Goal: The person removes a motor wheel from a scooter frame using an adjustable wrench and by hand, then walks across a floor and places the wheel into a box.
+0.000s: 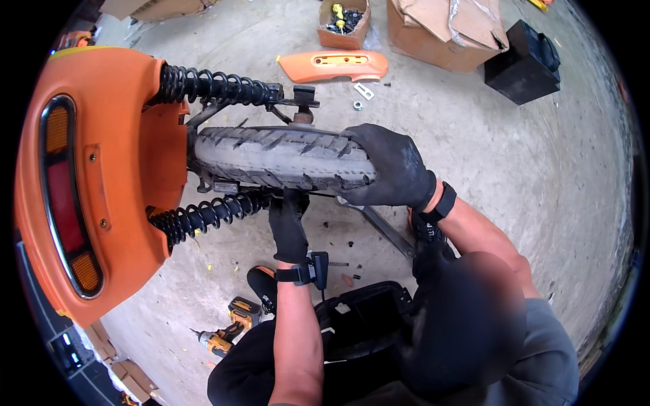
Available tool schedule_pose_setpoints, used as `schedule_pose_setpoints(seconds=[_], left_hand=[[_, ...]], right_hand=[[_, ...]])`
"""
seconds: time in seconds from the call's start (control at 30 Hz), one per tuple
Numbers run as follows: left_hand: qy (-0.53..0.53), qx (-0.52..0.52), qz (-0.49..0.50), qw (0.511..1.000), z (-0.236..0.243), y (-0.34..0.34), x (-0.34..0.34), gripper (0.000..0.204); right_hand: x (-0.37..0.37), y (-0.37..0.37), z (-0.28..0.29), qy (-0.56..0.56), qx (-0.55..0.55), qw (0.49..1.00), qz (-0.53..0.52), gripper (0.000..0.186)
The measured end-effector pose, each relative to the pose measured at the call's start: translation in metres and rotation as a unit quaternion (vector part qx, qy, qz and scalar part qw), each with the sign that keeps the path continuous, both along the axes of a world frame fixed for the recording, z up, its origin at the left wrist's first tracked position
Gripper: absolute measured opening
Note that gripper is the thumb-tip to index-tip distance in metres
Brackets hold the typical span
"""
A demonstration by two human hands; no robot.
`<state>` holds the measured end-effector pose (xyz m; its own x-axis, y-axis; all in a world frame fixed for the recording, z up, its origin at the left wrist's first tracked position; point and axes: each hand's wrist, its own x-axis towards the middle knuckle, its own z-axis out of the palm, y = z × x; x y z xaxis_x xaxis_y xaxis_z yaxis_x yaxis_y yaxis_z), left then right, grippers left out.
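The tire point(277, 157) lies lengthwise across mid-frame — right hand point(394, 166) gripping its right end, left hand point(289, 230) just below, its fingertips hidden and grip unclear

There are 2 hands point(290, 227) point(393, 166), 2 shock absorbers point(215, 85) point(208, 215) and 1 tyre point(277, 157).

L hand point(289, 229) fingertips hidden nr tyre point(271, 159).

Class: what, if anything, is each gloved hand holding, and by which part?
The right hand grasps the tyre around its right end. The left hand is partly hidden beside the tyre; what it holds cannot be told.
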<state>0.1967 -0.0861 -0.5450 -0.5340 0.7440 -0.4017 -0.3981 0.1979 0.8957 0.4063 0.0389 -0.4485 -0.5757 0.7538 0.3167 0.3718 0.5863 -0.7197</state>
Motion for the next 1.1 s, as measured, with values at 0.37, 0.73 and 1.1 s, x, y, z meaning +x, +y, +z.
schedule_pose_setpoints(seconds=[0.37,0.73,1.1], left_hand=[[0.076,0.002,-0.016,0.997,0.003,-0.015,0.012,0.027],[0.014,0.039,-0.096,0.994,0.01,-0.034,-0.002,0.04],[0.129,0.034,-0.097,0.986,0.013,-0.031,-0.006,0.037]], right_hand=[[-0.012,-0.005,-0.006,0.026,0.094,0.995,-0.027,0.064],[-0.012,-0.009,-0.006,0.007,0.071,0.997,-0.03,0.068],[-0.009,-0.009,-0.011,-0.026,0.06,0.997,-0.044,0.059]])
